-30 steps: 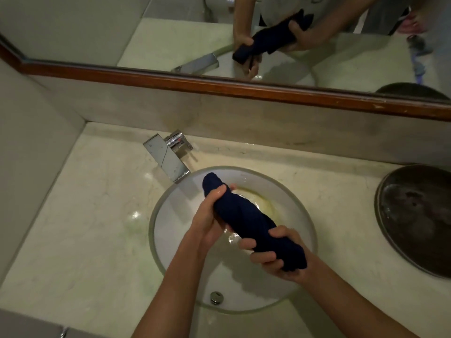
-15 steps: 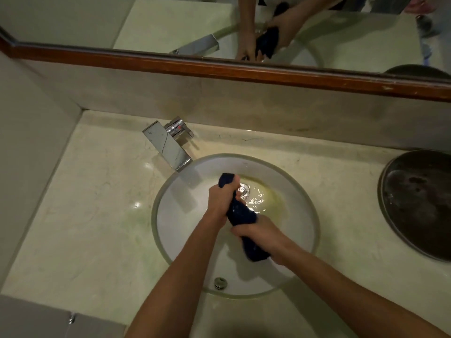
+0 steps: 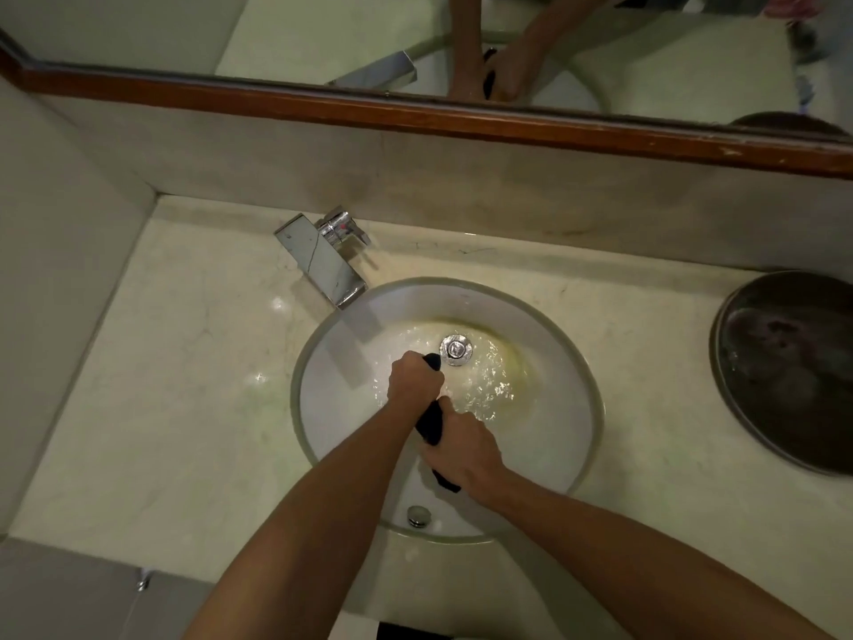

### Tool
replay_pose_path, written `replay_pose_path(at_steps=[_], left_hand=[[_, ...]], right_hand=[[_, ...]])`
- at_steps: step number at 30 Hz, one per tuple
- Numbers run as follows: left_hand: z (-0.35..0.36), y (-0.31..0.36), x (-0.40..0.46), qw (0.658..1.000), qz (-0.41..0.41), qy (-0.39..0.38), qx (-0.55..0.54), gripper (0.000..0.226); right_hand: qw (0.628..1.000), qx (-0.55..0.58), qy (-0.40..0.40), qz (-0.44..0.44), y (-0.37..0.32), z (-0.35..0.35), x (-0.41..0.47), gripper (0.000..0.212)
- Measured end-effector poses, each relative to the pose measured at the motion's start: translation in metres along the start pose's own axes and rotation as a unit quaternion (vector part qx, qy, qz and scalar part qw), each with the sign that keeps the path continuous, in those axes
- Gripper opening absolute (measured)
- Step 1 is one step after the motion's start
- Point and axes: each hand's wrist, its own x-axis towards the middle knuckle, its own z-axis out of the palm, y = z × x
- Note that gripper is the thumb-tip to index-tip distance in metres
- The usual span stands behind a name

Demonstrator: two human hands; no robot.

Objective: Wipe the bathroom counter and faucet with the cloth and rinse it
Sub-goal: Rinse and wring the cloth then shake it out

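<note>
Head view: both hands now sit lower in the basin (image 3: 572, 455), right hand (image 3: 466, 455) and left hand (image 3: 413, 381) gripping the twisted dark cloth (image 3: 431, 424) tighter than before; drain (image 3: 456, 349) and faucet (image 3: 323, 261) beyond, open counter (image 3: 184, 385) at left.

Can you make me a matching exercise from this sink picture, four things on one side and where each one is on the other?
Things:
1. cloth
2. faucet
3. drain
4. dark round dish

Places:
A. at the bottom of the basin, under shallow water
B. on the counter at the far right
C. gripped between both hands over the basin
D. behind the basin, to its left

Pairs: 1-C, 2-D, 3-A, 4-B
</note>
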Motion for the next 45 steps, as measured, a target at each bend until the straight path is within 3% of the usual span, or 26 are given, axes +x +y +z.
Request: replay_pose_path(at_steps=[7,9,12,15,17,20,22,24,26,28,29,32,34,35,36,37,38,39,41,42,43,45], left_hand=[[0.011,-0.018,-0.005,0.994,-0.076,-0.01,-0.074,0.062],[0.012,-0.023,-0.005,0.993,-0.088,-0.009,-0.081,0.052],[0.007,-0.018,-0.008,0.994,-0.084,0.01,-0.07,0.018],[-0.006,-0.004,-0.011,0.987,-0.091,0.01,-0.131,0.023],[-0.017,0.006,-0.016,0.958,-0.12,-0.031,-0.258,0.034],[-0.048,0.017,-0.035,0.87,-0.144,-0.183,-0.435,0.038],[-0.072,0.018,-0.057,0.792,-0.121,-0.285,-0.526,0.025],[-0.087,0.011,-0.074,0.74,-0.051,-0.322,-0.588,0.03],[-0.09,0.006,-0.091,0.734,0.028,-0.304,-0.607,0.03],[-0.086,0.011,-0.107,0.719,0.077,-0.295,-0.625,0.032],[-0.082,0.015,-0.112,0.695,0.087,-0.302,-0.647,0.04],[-0.072,0.028,-0.123,0.585,0.123,-0.309,-0.74,0.038],[-0.072,0.033,-0.127,0.523,0.139,-0.309,-0.782,0.044],[-0.073,0.033,-0.126,0.516,0.147,-0.312,-0.784,0.048],[-0.076,0.036,-0.125,0.53,0.151,-0.307,-0.776,0.046],[-0.079,0.038,-0.122,0.567,0.138,-0.287,-0.76,0.038],[-0.082,0.043,-0.12,0.61,0.106,-0.257,-0.742,0.03],[-0.083,0.045,-0.114,0.659,0.064,-0.219,-0.717,0.033],[-0.077,0.048,-0.097,0.764,0.008,-0.132,-0.632,0.05],[-0.072,0.049,-0.087,0.808,-0.004,-0.101,-0.581,0.052],[-0.064,0.047,-0.075,0.845,-0.013,-0.079,-0.529,0.051],[-0.049,0.045,-0.054,0.898,-0.018,-0.057,-0.436,0.045]], right_hand=[[0.997,-0.071,-0.009,-0.03,0.007,0.002,-0.008,0.049],[0.997,-0.066,-0.014,-0.027,0.006,0.004,-0.011,0.052],[1.0,0.001,-0.018,-0.009,0.003,0.007,-0.015,0.056],[0.997,0.07,-0.037,-0.002,0.0,-0.008,-0.021,0.064],[0.99,0.121,-0.076,-0.013,0.0,-0.03,-0.026,0.072],[0.954,0.246,-0.167,-0.02,0.005,-0.071,-0.037,0.062],[0.888,0.39,-0.242,0.024,0.013,-0.097,-0.046,0.056],[0.794,0.523,-0.302,0.066,0.022,-0.117,-0.054,0.067],[0.682,0.627,-0.372,0.061,0.027,-0.126,-0.06,0.077],[0.533,0.708,-0.464,0.015,0.026,-0.124,-0.063,0.067],[0.48,0.728,-0.489,-0.005,0.022,-0.119,-0.065,0.062],[0.389,0.765,-0.513,-0.029,0.01,-0.103,-0.073,0.056],[0.356,0.776,-0.518,-0.053,0.007,-0.098,-0.078,0.06],[0.366,0.768,-0.521,-0.069,0.006,-0.098,-0.078,0.064],[0.391,0.756,-0.518,-0.082,0.004,-0.102,-0.079,0.068],[0.434,0.742,-0.503,-0.087,0.002,-0.106,-0.081,0.071],[0.492,0.721,-0.48,-0.083,-0.002,-0.111,-0.082,0.073],[0.575,0.688,-0.437,-0.066,-0.007,-0.115,-0.083,0.075],[0.779,0.556,-0.289,0.006,-0.019,-0.117,-0.08,0.074],[0.859,0.468,-0.204,0.039,-0.024,-0.114,-0.075,0.066],[0.91,0.391,-0.126,0.053,-0.027,-0.109,-0.069,0.055],[0.971,0.235,-0.034,0.03,-0.026,-0.097,-0.052,0.041]])
